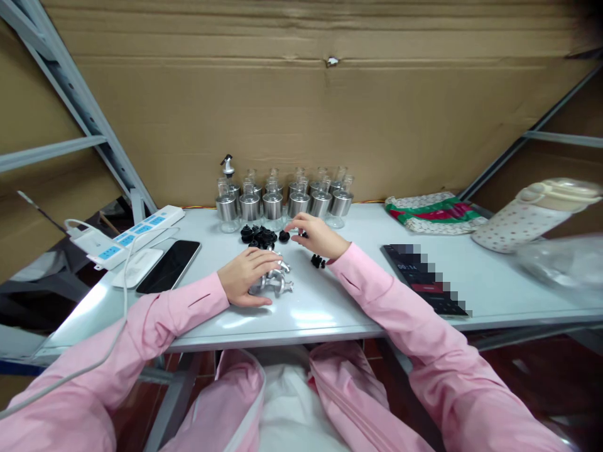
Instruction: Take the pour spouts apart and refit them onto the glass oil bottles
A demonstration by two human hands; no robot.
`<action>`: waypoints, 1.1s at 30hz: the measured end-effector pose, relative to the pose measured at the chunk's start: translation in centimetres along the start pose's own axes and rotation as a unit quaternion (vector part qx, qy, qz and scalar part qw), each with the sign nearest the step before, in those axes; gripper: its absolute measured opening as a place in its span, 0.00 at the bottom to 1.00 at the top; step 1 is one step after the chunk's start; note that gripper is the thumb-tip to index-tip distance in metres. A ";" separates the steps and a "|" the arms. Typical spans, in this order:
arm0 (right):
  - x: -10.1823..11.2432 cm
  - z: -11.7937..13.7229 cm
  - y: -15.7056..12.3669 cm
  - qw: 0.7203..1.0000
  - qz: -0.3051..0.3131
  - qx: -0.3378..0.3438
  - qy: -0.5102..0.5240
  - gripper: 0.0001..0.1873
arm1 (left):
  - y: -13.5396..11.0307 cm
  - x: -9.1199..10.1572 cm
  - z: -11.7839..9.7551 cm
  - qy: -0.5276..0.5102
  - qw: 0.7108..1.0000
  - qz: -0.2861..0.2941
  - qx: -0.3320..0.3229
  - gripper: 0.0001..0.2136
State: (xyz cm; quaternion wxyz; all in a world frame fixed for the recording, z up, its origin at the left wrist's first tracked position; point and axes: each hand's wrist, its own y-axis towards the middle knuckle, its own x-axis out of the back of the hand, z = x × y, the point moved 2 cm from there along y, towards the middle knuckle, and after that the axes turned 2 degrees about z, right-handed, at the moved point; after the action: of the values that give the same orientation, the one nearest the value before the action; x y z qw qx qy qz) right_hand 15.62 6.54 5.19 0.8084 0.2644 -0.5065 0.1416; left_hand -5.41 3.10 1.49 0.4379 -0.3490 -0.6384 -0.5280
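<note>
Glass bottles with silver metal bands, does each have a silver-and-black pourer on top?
No, just one pourer shows, at the back left; the front bottles have bare necks.

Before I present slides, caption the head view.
Left hand over silver spouts, right hand by black stoppers, steel-sleeved glass bottles behind.

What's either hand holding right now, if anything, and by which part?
Can't tell: the left hand partly hides the silver parts under it; the right hand is close to a black piece, but no clear grip shows.

Workshop, cardboard walls (282,107), metal frame (87,107), piled parts (264,236)
</note>
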 end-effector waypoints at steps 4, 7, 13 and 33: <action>0.8 1.1 -1.6 0.981 0.177 -0.004 0.077 0.26 | -0.1 -0.2 0.3 0.011 0.999 -0.022 0.046 0.35; -0.3 2.9 -2.6 0.972 0.233 -0.020 0.022 0.37 | -0.2 -0.7 0.6 0.024 0.996 -0.007 0.086 0.37; -2.6 4.8 -2.8 0.971 0.230 -0.034 -0.049 0.39 | -0.5 -1.2 1.0 0.036 0.992 0.023 0.118 0.35; -4.6 6.5 -3.6 0.991 0.135 0.025 0.002 0.55 | -0.7 1.5 1.4 -0.015 0.969 -0.224 0.106 0.11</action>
State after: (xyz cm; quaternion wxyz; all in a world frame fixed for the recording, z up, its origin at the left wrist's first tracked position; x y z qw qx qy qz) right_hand 10.55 0.02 2.27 0.7760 0.2133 -0.5326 0.2621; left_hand -6.81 4.29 2.53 0.3329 -0.1567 -0.7591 -0.5370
